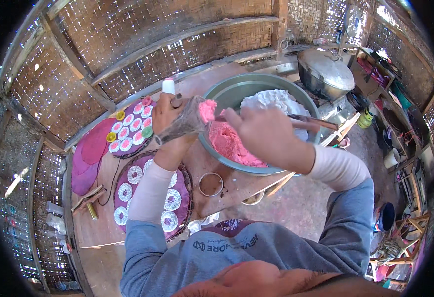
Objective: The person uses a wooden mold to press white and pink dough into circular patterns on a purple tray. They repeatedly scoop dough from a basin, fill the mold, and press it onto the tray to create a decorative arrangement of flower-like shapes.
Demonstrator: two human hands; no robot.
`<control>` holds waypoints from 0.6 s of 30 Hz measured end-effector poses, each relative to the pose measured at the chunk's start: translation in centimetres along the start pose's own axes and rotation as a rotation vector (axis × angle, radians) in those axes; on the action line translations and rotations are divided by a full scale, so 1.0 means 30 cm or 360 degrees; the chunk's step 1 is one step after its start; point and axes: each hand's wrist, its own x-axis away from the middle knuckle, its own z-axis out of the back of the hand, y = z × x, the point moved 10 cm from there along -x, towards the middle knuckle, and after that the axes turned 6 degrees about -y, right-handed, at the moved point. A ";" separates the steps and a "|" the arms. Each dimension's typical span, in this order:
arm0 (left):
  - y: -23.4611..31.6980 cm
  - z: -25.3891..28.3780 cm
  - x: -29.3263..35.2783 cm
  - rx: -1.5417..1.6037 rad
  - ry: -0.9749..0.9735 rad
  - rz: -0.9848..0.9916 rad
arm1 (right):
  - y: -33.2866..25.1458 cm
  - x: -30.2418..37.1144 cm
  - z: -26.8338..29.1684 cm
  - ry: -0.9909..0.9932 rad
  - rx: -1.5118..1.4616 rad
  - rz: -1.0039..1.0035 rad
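My left hand (165, 113) is closed around a clear plastic piping bag (184, 121), whose wide mouth carries a lump of pink mixture (207, 110). A white cylinder (168, 86) pokes up beside those fingers; whether they grip it I cannot tell. My right hand (269, 134), slightly blurred, grips a long flat spatula (313, 122), its far end close to the pink lump. Beneath that hand stands a wide grey-green basin (227, 88) with smooth pink mixture (231, 146) on one side and fluffy white mixture (276, 101) on the other.
Left of the basin, a round tray (189, 210) on the wooden table (98, 227) bears several white rings. Behind it, another tray (136, 124) has pink-topped pieces. Purple cloth (84, 171), wooden sticks (89, 199) and a thin hoop (211, 184) lie nearby. A lidded pot (326, 74) stands back right.
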 end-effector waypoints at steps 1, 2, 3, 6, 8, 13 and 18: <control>-0.016 0.001 0.002 -0.0068 -0.0083 0.0033 | -0.033 0.020 0.023 0.0070 0.0055 -0.0008; -0.027 0.006 0.006 -0.0139 -0.0111 0.0045 | -0.058 0.036 0.042 0.0138 0.0109 -0.0016; -0.045 0.003 0.009 -0.0213 -0.0131 0.0051 | -0.055 0.059 0.048 0.0160 0.0091 -0.0040; -0.130 0.055 0.030 -0.0371 0.0092 -0.0026 | 0.002 0.125 0.075 0.0302 -0.0088 -0.0126; -0.325 0.002 0.094 0.1630 0.0487 0.0456 | 0.049 0.151 0.099 0.0454 -0.0358 -0.0287; -0.410 -0.142 0.215 0.2244 0.0970 0.0650 | 0.039 0.090 -0.106 0.0662 -0.0960 -0.0485; -0.348 -0.064 0.192 0.2069 0.1014 0.0633 | -0.044 0.101 -0.190 0.0574 -0.1273 -0.0510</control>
